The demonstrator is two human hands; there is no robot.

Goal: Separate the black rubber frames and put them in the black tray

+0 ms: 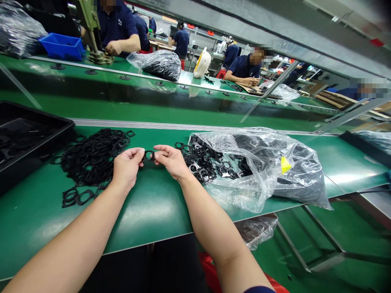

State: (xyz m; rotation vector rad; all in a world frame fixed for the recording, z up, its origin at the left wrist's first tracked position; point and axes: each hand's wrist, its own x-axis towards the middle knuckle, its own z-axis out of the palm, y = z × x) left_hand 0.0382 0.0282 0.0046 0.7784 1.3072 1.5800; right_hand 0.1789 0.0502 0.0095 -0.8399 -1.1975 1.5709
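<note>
Between our hands sits a small black rubber gasket (pixel 148 155), a flat frame with a round opening. Our left hand (pixel 126 166) and our right hand (pixel 171 160) are both nearly closed, each pinching one side of the gasket between thumb and fingers, so they share the hold.

Left of our left hand lies a wide heap of black gaskets (pixel 94 156), with a few strays (pixel 75 197) nearer to us. Further left, just beside the heap, a black plastic tray (pixel 36 122) holds more dark pieces. Right of our right hand, a clear plastic bag (pixel 259 167) lies slumped on its side, packed with black parts, a yellow tag (pixel 286 165) showing through it. Loose black parts (pixel 201 165) lie in a cluster at its mouth, close to our right hand. All of this rests on a green workbench (pixel 152 215).

Beyond our hands, past a metal rail, runs a second green bench (pixel 91 87). There a co-worker (pixel 117 28) in a navy shirt has a hand at a bench press (pixel 94 40), and another (pixel 244 69) works further along.
</note>
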